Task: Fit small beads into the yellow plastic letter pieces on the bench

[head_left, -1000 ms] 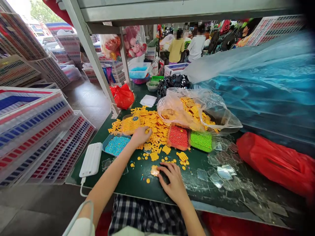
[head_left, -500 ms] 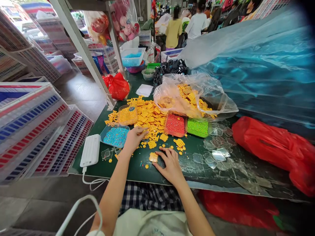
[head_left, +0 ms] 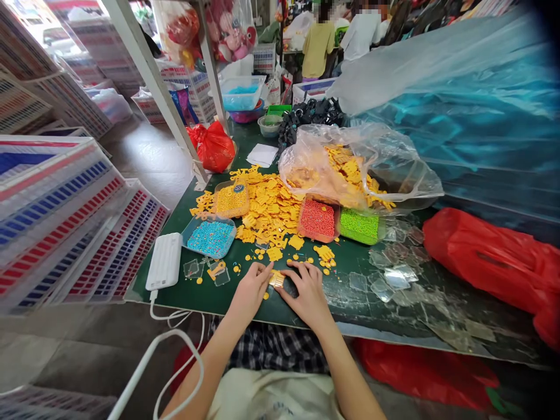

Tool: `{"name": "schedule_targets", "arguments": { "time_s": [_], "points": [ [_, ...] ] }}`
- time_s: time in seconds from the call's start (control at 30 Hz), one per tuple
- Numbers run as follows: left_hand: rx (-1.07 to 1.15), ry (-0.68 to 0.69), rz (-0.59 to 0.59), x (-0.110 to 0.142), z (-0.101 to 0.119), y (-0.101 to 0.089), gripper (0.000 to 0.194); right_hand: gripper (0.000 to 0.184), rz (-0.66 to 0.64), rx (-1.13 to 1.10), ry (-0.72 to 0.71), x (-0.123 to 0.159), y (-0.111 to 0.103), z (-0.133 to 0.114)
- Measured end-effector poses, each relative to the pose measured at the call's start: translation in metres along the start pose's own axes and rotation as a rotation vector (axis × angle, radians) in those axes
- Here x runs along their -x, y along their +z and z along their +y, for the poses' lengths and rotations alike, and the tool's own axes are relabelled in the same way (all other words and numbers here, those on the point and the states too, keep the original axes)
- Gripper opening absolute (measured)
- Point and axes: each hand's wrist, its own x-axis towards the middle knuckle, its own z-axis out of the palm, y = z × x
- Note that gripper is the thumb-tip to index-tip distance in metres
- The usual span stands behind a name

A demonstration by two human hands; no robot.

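My left hand and my right hand meet near the front edge of the green table, their fingertips pinching a small yellow plastic piece that lies between them. Just beyond lies a heap of yellow plastic pieces. Around the heap stand shallow trays of beads: blue, yellow, red and green. Small clear plastic squares are scattered to the right of my right hand.
A white power bank with its cable lies at the table's left edge. A clear bag of yellow pieces sits behind the trays. Red bags lie right and far left. Striped crates stack on the left. People sit in the background.
My left hand has drawn back from the yellow heap to the small piece at the front, joining my right hand. The view has tilted down a little.
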Motion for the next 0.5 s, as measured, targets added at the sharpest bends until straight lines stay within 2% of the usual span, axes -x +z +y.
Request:
{"name": "schedule_targets", "arguments": {
  "time_s": [0.07,0.17,0.23,0.3,0.4,0.5],
  "points": [
    [0.097,-0.061,0.011,-0.001,0.002,0.001,0.031,0.024,-0.005,0.002,0.0,0.0,0.0,0.0],
    [0.327,-0.251,-0.026,-0.006,0.007,-0.01,0.037,0.024,-0.009,-0.003,-0.004,0.0,-0.001,0.0],
    [0.464,-0.375,-0.097,-0.014,0.01,-0.023,0.048,0.024,-0.014,0.0,-0.008,0.0,-0.001,0.0],
    [0.53,-0.443,-0.217,-0.024,0.013,-0.036,0.055,0.024,-0.015,0.003,-0.011,-0.001,-0.001,-0.001],
    [0.479,-0.461,-0.418,-0.043,0.016,-0.045,0.052,0.024,-0.015,0.008,-0.019,-0.001,-0.002,-0.001],
    [0.332,-0.424,-0.525,-0.057,0.017,-0.039,0.041,0.024,-0.017,0.018,-0.022,-0.001,-0.003,-0.002]
  ]
}}
